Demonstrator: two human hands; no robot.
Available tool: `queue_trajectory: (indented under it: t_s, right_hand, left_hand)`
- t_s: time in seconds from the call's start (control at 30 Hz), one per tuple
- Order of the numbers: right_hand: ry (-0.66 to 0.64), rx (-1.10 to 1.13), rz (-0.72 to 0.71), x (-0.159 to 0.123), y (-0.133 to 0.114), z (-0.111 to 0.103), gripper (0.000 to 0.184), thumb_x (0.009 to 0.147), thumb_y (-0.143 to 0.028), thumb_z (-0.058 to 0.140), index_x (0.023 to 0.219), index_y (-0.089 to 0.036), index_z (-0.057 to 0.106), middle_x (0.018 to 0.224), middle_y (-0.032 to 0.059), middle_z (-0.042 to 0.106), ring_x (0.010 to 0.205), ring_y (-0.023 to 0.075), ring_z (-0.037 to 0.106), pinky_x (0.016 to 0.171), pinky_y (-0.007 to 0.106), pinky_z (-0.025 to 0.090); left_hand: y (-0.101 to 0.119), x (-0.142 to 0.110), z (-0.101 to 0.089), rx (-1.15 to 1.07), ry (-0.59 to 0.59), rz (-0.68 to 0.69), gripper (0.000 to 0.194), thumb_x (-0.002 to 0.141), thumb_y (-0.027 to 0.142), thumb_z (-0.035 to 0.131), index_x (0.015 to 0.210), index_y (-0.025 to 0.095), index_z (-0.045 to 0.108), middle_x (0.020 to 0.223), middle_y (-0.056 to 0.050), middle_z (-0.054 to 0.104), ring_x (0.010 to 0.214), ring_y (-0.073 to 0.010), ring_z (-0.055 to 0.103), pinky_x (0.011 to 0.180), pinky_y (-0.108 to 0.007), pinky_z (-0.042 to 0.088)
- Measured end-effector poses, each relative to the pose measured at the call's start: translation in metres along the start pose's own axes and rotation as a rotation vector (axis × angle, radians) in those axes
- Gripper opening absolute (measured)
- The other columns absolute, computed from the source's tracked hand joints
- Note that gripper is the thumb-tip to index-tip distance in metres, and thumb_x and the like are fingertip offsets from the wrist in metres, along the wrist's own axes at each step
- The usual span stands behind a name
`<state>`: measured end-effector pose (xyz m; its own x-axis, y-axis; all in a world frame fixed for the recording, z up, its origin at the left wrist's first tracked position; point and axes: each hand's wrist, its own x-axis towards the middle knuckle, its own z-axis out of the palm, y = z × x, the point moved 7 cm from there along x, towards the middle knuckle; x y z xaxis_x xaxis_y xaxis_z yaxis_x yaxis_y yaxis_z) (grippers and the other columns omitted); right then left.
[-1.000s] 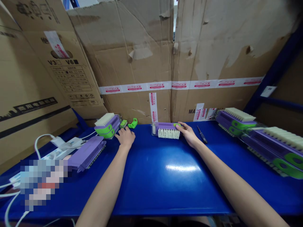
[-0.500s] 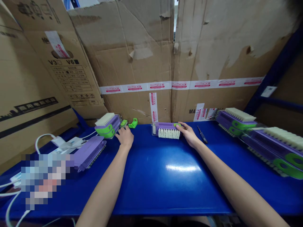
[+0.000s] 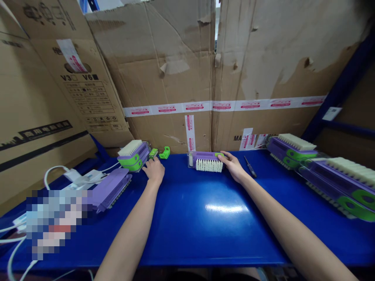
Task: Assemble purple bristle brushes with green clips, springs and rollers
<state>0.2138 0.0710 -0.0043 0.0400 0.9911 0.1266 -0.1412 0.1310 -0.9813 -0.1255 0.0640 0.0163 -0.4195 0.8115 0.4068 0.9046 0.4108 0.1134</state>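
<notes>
My right hand (image 3: 231, 165) grips the right end of a purple brush head (image 3: 205, 156) with white bristles toward me, at the back middle of the blue table. The thumb rests by its green end piece (image 3: 219, 155). Further left, my left hand (image 3: 154, 170) has its fingers spread on the table, with the fingertips at a small green and grey part (image 3: 153, 153). Whether the fingertips touch that part I cannot tell. A bright green bracket (image 3: 165, 152) lies just to its right. Left of this hand stands a stack of purple-and-green brush heads (image 3: 134, 156).
A screwdriver (image 3: 250, 166) lies right of my right hand. Stacked brush heads (image 3: 336, 183) occupy the right side. A purple brush piece (image 3: 109, 189), a white power strip (image 3: 84, 178) with cables and a blurred patch are at left. Cardboard (image 3: 170, 78) walls the back.
My left hand has shifted very slightly at the small green and grey part. My right hand and the brush head stay in place.
</notes>
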Motion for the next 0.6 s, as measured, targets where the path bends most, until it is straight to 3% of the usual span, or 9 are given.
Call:
queue_trajectory:
  t_s: [0.6]
  right_hand:
    - [0.010, -0.008, 0.013, -0.0009, 0.0002, -0.0009, 0.053, 0.066, -0.044, 0.072, 0.111, -0.021, 0.056, 0.095, 0.0044, 0.071, 0.098, 0.0230, 0.064, 0.088, 0.036, 0.049]
  left_hand:
    - [-0.0021, 0.0010, -0.0075, -0.050, 0.030, -0.031, 0.033, 0.080, 0.022, 0.040, 0.109, 0.009, 0.048, 0.103, -0.020, 0.060, 0.102, -0.0311, 0.054, 0.080, -0.043, 0.043]
